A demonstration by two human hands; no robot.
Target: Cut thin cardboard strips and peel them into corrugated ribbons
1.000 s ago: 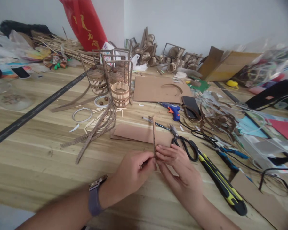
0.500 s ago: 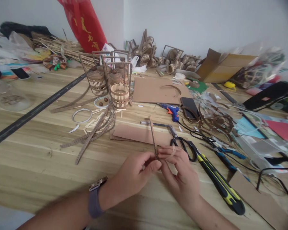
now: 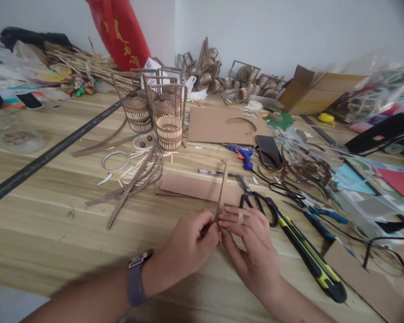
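A thin brown cardboard strip (image 3: 221, 190) stands up from between my two hands, its far end bent over. My left hand (image 3: 197, 233), with a watch on the wrist, pinches the strip's near end between thumb and fingers. Against the other side of the strip, my right hand (image 3: 251, 246) presses its fingertips and thumb together. The gripped end is mostly hidden by fingers. Just beyond lie flat cardboard pieces (image 3: 188, 187), a pen (image 3: 208, 172) and black-handled scissors (image 3: 247, 190). A black and yellow utility knife (image 3: 311, 258) rests right of my right hand.
Small slatted baskets with tall handles (image 3: 170, 130) stand at the back left, near loose cardboard strips (image 3: 134, 190) and a white ring (image 3: 116, 160). A blue glue gun (image 3: 243, 154), a phone (image 3: 268, 150), blue-handled pliers (image 3: 328, 215) and a cable crowd the right side.
The strip's upper end has swung right and now leans slightly rightward. My left hand has shifted a little left, its thumb and fingers closing tighter. The view has moved slightly.
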